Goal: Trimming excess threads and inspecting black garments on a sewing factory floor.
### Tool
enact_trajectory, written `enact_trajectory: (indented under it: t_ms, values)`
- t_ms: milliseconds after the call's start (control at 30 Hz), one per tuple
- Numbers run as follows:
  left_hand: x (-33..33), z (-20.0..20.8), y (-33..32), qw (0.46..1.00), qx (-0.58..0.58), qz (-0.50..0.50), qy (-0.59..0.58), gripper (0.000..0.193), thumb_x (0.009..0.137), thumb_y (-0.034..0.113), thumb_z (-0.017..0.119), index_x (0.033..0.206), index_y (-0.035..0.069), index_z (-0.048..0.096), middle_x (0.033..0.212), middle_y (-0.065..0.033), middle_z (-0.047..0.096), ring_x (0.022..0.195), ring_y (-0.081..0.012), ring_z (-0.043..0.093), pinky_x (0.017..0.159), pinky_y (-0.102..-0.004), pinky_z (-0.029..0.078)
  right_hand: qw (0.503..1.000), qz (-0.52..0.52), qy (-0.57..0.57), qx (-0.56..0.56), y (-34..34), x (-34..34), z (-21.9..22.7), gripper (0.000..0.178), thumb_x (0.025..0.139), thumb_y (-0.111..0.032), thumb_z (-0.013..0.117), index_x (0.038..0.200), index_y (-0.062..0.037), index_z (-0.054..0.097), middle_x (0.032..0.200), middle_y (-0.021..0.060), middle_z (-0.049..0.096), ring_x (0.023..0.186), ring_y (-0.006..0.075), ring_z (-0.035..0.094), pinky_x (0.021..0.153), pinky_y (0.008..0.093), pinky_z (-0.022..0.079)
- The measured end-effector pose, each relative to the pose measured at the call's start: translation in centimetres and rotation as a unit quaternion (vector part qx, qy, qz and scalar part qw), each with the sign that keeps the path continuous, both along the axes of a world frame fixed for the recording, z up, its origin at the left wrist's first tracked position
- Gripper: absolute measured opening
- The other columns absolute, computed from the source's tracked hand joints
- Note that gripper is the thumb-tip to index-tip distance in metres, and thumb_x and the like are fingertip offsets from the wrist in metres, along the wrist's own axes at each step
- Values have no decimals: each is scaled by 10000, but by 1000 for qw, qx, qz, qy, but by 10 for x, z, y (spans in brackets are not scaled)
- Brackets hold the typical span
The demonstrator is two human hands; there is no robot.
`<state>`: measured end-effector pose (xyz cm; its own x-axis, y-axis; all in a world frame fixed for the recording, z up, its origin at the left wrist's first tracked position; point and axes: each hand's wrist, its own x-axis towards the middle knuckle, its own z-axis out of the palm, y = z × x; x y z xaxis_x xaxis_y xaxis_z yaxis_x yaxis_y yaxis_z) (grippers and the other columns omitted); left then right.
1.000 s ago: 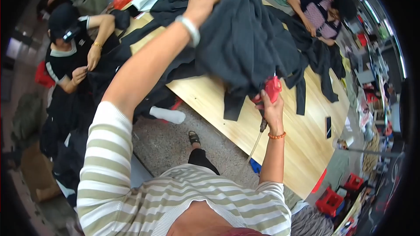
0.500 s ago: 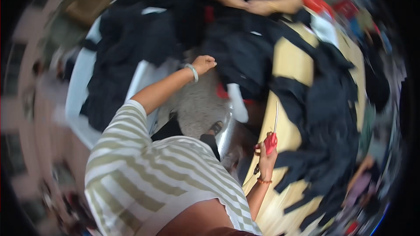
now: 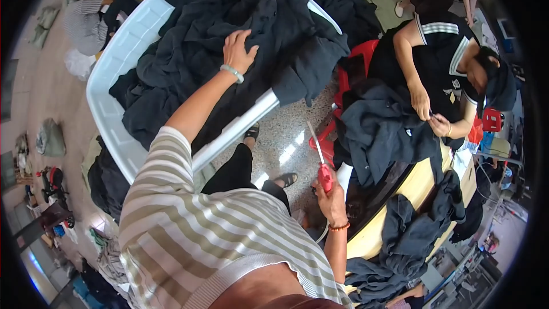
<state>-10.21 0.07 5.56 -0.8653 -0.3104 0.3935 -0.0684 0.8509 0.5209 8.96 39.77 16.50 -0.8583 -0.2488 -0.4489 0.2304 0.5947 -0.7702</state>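
Note:
My left hand (image 3: 237, 54) reaches over a big white plastic tub (image 3: 123, 37), its fingers spread and holding nothing. Dark garments (image 3: 189, 51) are heaped in the tub just under it; whether the fingertips touch the cloth, I cannot tell. In my right hand (image 3: 331, 203) is a red air blow gun (image 3: 325, 178) with a long thin metal nozzle, pointing up and away from me. A pale hose (image 3: 324, 233) shows below that hand. One dark garment (image 3: 311, 71) hangs over the tub's near right edge.
At the right, a co-worker (image 3: 423, 63) sits with both hands over a dark garment (image 3: 383, 131). A light wooden table (image 3: 366, 237) bears more dark clothes. A red stool (image 3: 363, 54) stands beside the co-worker. Another person (image 3: 86, 23) sits at the far left.
My view has swung left, toward the tub. My left hand has gone from closed fingers near the gap to spread fingers above the heap. The air blow gun has moved away from the table.

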Motion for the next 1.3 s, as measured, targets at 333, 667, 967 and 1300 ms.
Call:
enact_trajectory:
  t_ms: [333, 667, 967, 1300]
  values:
    - [-146, -52, -61, 932, 254, 39, -255, 456, 742, 263, 714, 1092, -3, 592, 1049, -152, 635, 947, -267, 607, 860, -323, 456, 996, 69, 44, 31, -137, -82, 14, 455, 837, -126, 593, 1257, -17, 455, 853, 230, 628, 803, 346, 643, 717, 366, 493]
    - [20, -96, -102, 586, 778, -8, -227, 323, 807, 19, 637, 1116, 26, 544, 1029, -69, 607, 936, -165, 595, 820, -291, 476, 926, 291, 103, 219, -219, -152, 7, 398, 802, -226, 615, 1153, -69, 515, 705, 223, 618, 681, 391, 625, 632, 462, 509]
    - [44, -103, -124, 540, 829, 40, -142, 304, 814, 107, 678, 1088, 20, 582, 1078, -87, 607, 996, -200, 593, 848, -337, 497, 912, 363, 97, 161, -234, -161, -28, 365, 821, -243, 599, 1118, -49, 508, 733, 234, 622, 720, 433, 615, 670, 499, 497]
    - [132, -64, -215, 608, 758, 209, -109, 417, 841, 283, 665, 1086, -43, 579, 1039, -146, 634, 889, -240, 639, 829, -354, 515, 956, 211, 120, 165, -242, -156, -27, 379, 828, -254, 599, 1145, -58, 527, 770, 259, 619, 753, 423, 612, 678, 487, 490]
